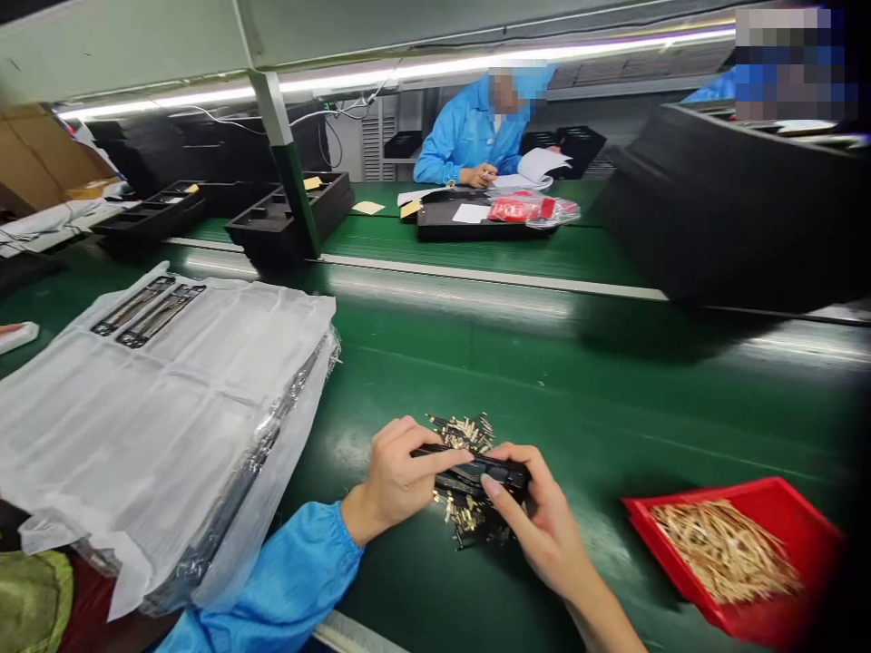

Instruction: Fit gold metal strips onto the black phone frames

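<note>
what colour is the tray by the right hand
The tray is red, best seen in the head view.

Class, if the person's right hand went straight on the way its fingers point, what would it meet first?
The black part already in the right hand; brass pins lie beyond, though depth is unclear.

you can read no text, brand or number anywhere in this view. the black part between your left hand and right hand shows no legible marking, and the red packet on the far black tray bears pale print too small and blurred to make out. the sheets of paper by your co-worker's blue sleeve and the small yellow label on the black foam tray show nothing you can read either.
</note>
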A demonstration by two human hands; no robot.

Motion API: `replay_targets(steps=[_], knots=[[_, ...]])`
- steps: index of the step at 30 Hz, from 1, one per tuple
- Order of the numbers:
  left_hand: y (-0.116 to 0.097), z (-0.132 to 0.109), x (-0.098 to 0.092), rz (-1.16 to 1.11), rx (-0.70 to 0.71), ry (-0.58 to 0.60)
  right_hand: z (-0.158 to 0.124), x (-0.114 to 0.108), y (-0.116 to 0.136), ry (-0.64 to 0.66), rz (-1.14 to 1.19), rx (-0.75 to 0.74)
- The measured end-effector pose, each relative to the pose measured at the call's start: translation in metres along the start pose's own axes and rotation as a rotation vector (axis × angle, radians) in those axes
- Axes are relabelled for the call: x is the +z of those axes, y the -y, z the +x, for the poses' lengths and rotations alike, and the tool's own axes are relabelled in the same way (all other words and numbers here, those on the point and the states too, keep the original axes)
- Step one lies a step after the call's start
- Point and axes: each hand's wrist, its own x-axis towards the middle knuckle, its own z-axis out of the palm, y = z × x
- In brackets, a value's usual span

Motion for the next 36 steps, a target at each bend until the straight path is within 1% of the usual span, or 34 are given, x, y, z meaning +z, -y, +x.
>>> replay_targets(steps=[8,13,18,22,25,28,33,36], knots=[[-0.008,0.002,-0.006,0.008,0.025,-0.035,-0.003,0.004,0.008,0.026,0.074,-0.083],[-0.01,0.007,-0.01,0.045,0.078,-0.066,-0.002,0.005,0.013,0.03,0.121,-0.116],[-0.012,0.008,-0.013,0.061,0.143,-0.08,-0.003,0.009,0.016,-0.019,0.16,-0.123],[-0.014,0.008,-0.014,0.066,0.174,-0.092,-0.007,0.014,0.02,-0.089,0.192,-0.123],[-0.013,0.008,-0.014,0.059,0.144,-0.087,-0.006,0.014,0.02,-0.101,0.18,-0.169],[-0.009,0.009,-0.013,0.01,0.097,-0.046,-0.003,0.009,0.02,-0.041,0.145,-0.166],[0.0,0.007,-0.006,-0.192,-0.057,0.01,0.0,0.001,0.02,0.05,0.068,-0.022],[0.003,0.008,-0.003,-0.226,-0.109,0.033,0.002,-0.004,0.014,0.109,-0.014,0.081]])
